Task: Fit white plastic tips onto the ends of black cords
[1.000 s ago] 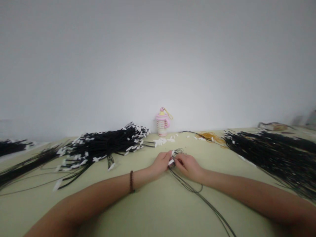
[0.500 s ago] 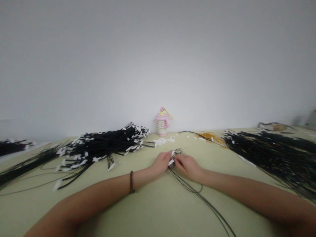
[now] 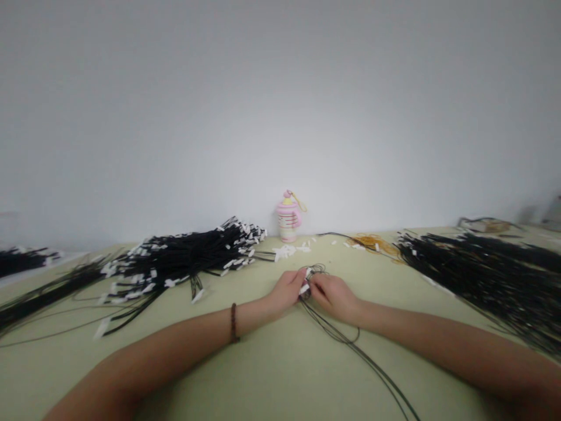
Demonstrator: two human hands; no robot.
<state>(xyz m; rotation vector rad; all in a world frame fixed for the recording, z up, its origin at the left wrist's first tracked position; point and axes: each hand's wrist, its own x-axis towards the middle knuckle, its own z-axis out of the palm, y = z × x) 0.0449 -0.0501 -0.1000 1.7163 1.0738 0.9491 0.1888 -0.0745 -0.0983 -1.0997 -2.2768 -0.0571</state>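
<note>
My left hand (image 3: 286,290) and my right hand (image 3: 333,295) meet at the middle of the pale green table (image 3: 272,374), fingers pinched together. Between them they hold a small white tag (image 3: 304,288) and a few thin black cords (image 3: 350,345). The cords loop just beyond my fingers and trail back toward the lower right. A dark bead bracelet (image 3: 233,323) circles my left wrist.
A heap of black cords with white tags (image 3: 184,260) lies to the left. A larger heap of plain black cords (image 3: 486,275) fills the right. Loose white tags (image 3: 287,251) and a pink striped bottle (image 3: 288,217) sit by the wall, yellow rubber bands (image 3: 372,241) beside them.
</note>
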